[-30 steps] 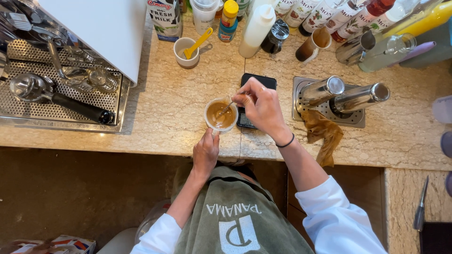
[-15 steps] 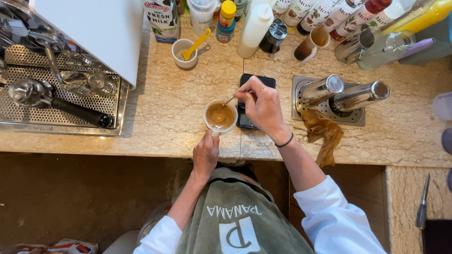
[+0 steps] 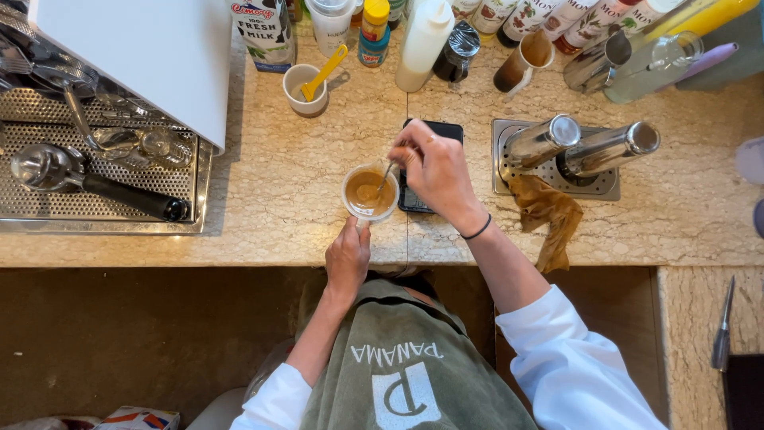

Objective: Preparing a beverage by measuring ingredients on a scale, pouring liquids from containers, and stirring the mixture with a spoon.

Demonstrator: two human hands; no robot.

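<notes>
the small white cup of light brown liquid (image 3: 370,192) stands on the beige stone worktop (image 3: 278,183) in the middle of the frame, where it stood a second ago. the left hand (image 3: 348,259) reaches up from below it and its grip stays closed on the cup's near side and handle. the right hand (image 3: 434,171) sits just to the right of the rim, its fingers pinching a thin metal spoon (image 3: 383,180) whose bowl dips into the liquid. compared with a second ago the spoon's tip has shifted within the cup while both hands hold their places, so the stirring goes on and the surface shows a pale swirl.

the cup stands near the worktop's front edge, which runs across the lower middle of the frame; below it is only the drop to the floor. a flat black scale (image 3: 426,171) lies just right of the cup, partly under the right hand. further right, a brown cloth (image 3: 549,215) hangs over the edge beside a steel rinser tray with two metal jugs (image 3: 577,151). on the left the perforated steel drip tray of the coffee machine (image 3: 95,199) is well apart, leaving bare stone between. bottles and a white cup with a yellow spoon (image 3: 306,80) line the upper part.
</notes>
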